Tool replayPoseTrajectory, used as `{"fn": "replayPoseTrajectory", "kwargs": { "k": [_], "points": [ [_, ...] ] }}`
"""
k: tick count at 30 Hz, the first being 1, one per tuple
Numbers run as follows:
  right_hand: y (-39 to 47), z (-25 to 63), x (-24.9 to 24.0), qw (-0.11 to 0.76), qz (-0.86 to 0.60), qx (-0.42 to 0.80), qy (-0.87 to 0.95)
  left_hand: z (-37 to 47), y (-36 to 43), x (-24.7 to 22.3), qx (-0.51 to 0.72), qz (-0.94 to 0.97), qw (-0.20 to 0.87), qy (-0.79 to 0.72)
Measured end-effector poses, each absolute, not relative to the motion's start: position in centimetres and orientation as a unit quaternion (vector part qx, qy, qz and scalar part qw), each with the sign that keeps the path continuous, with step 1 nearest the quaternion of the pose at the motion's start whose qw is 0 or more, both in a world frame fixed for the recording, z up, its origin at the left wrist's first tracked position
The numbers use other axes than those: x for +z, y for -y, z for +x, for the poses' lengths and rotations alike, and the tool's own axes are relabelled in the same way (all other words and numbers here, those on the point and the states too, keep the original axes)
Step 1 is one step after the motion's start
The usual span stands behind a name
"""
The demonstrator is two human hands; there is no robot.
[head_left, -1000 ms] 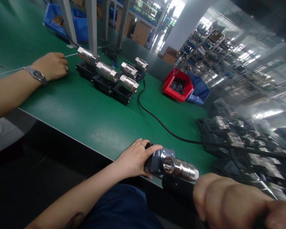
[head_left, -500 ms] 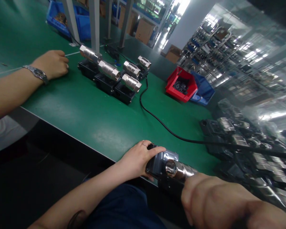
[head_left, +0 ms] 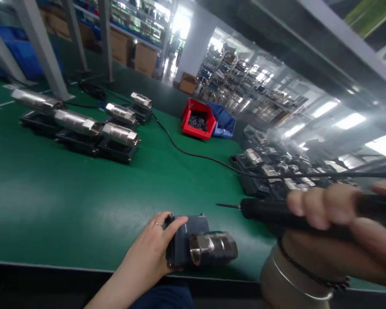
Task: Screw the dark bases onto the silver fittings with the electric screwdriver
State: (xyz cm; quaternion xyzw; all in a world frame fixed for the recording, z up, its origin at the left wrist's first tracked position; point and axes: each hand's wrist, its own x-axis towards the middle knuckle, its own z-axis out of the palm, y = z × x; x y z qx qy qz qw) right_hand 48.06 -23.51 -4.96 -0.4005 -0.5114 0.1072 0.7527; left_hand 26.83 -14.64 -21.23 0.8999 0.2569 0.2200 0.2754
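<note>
My left hand [head_left: 149,249] is wrapped around the left side of a dark box-shaped unit [head_left: 180,240], thumb on top. The unit rests near the table's front edge and carries a shiny metal valve body [head_left: 215,248] with a threaded opening facing left. At the right, my right hand [head_left: 328,214] grips a black electric screwdriver [head_left: 266,210]. The tool is nearly level, its thin bit [head_left: 227,205] pointing left, above and to the right of the unit and apart from it.
Several similar units with metal valve bodies [head_left: 77,122] stand at the left. A red bin [head_left: 197,134] of small dark parts and a blue bin [head_left: 223,122] sit behind. More units [head_left: 254,182] are piled at right. A black cable [head_left: 193,153] crosses the green table [head_left: 83,214].
My right hand has moved up from beside the metal valve body, and the screwdriver now shows in it. The camera view has swung right; another person's hand at left is out of view.
</note>
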Motion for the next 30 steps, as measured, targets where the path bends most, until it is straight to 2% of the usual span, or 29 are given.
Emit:
{"fn": "replayPoseTrajectory", "kwargs": {
  "k": [3,8,19,30],
  "points": [
    [21.6,47.6,-5.5,0.763,-0.341,0.153,0.527,26.5,14.5,-21.6,0.252,0.905,0.242,-0.243],
    [21.4,47.8,-7.3,0.743,-0.344,0.210,0.534,25.9,14.5,-22.4,0.264,0.910,0.226,-0.225],
    [22.4,48.0,-7.4,0.682,-0.377,0.250,0.574,25.6,14.4,-22.2,0.244,0.909,0.245,-0.231],
    [22.1,46.8,-7.8,0.691,-0.393,0.274,0.541,25.8,14.6,-22.6,0.262,0.906,0.238,-0.232]
  ]
}}
